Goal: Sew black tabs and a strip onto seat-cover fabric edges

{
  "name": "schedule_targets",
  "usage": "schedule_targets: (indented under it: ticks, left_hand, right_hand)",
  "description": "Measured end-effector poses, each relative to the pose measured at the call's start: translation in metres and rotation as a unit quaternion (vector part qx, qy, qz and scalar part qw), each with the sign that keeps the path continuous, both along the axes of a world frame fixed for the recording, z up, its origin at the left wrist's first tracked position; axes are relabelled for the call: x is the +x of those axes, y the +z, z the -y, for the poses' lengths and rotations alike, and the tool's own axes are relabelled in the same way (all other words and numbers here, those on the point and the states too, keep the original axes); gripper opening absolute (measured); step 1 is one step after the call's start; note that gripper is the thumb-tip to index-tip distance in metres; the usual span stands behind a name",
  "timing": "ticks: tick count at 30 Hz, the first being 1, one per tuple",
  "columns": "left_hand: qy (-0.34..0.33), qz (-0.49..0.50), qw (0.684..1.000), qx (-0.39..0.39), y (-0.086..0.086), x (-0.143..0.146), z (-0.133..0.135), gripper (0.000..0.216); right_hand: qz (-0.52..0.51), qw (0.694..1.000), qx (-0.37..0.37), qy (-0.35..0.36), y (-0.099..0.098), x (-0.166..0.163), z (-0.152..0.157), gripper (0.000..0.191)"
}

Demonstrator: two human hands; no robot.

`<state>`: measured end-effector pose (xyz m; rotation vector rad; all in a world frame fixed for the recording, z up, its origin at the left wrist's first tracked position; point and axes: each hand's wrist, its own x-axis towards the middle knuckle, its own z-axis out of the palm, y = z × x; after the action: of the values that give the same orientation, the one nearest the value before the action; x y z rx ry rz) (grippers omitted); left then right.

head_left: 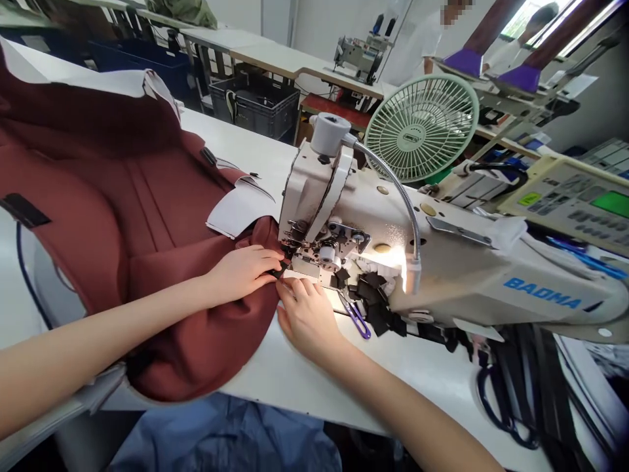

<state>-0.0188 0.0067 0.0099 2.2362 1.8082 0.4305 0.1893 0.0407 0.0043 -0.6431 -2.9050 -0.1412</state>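
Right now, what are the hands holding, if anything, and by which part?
Both hands press the dark red fabric at its edge by the needle: left hand on top, right hand beside it. Whether the fingers actually pinch it cannot be told.

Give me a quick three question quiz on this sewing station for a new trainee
1. True or false: the left hand rests on the maroon fabric beside the needle area of the sewing machine.
2. What lies on the table just right of the right hand? A) purple-handled snips B) a ruler C) a phone
3. What stands behind the machine, near its lamp arm?

Key: 1 true; 2 A; 3 a green fan.
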Motion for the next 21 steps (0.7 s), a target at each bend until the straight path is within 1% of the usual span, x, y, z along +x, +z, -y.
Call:
schedule_targets:
  ticks: [2,4,5,7,9,10,11,12,13,15,17,19,21]
  left_hand:
    - [0.009,-0.013,1.000,-0.009,0.002,0.001,-0.003,0.029]
    - [0.019,-0.023,0.999,-0.025,0.004,0.002,-0.005,0.032]
    - [0.023,-0.026,0.999,-0.034,0.005,0.002,-0.006,0.033]
    - [0.032,-0.029,0.998,-0.045,0.005,0.003,-0.007,0.033]
    - [0.042,-0.031,0.998,-0.041,0.004,0.005,-0.007,0.033]
    - [0.049,-0.033,0.998,-0.034,0.003,0.006,-0.007,0.033]
    - [0.055,-0.036,0.997,-0.029,0.002,0.007,-0.007,0.033]
    - [0.062,-0.041,0.997,-0.025,0.001,0.008,-0.007,0.033]
    - [0.067,-0.046,0.996,-0.025,0.000,0.009,-0.008,0.033]
    - [0.077,-0.061,0.995,-0.029,0.000,0.011,-0.009,0.032]
    - [0.083,-0.074,0.993,-0.033,0.001,0.012,-0.010,0.032]
    - [0.080,-0.079,0.993,-0.032,0.002,0.012,-0.009,0.032]
    - [0.071,-0.081,0.994,-0.030,0.004,0.014,-0.009,0.033]
  right_hand:
    - [-0.030,0.999,-0.026,0.030,0.002,0.003,0.008,0.033]
    - [-0.021,0.996,-0.048,0.070,0.006,0.003,0.011,0.033]
    - [-0.005,0.994,-0.059,0.090,0.007,0.002,0.011,0.036]
    - [0.024,0.989,-0.079,0.121,0.010,0.001,0.007,0.051]
    - [0.032,0.986,-0.078,0.144,0.008,0.000,0.002,0.070]
    - [0.027,0.985,-0.070,0.157,0.006,-0.001,0.001,0.075]
    - [0.019,0.984,-0.054,0.168,0.001,-0.002,0.000,0.076]
    - [0.007,0.984,-0.031,0.176,-0.004,-0.003,0.001,0.070]
    - [-0.010,0.984,-0.002,0.177,-0.009,-0.005,0.002,0.059]
    - [-0.053,0.984,0.057,0.161,-0.019,-0.008,0.009,0.039]
    - [-0.082,0.984,0.087,0.130,-0.024,-0.010,0.015,0.037]
    - [-0.060,0.990,0.069,0.110,-0.021,-0.009,0.019,0.040]
    - [-0.003,0.994,0.023,0.111,-0.011,-0.006,0.019,0.041]
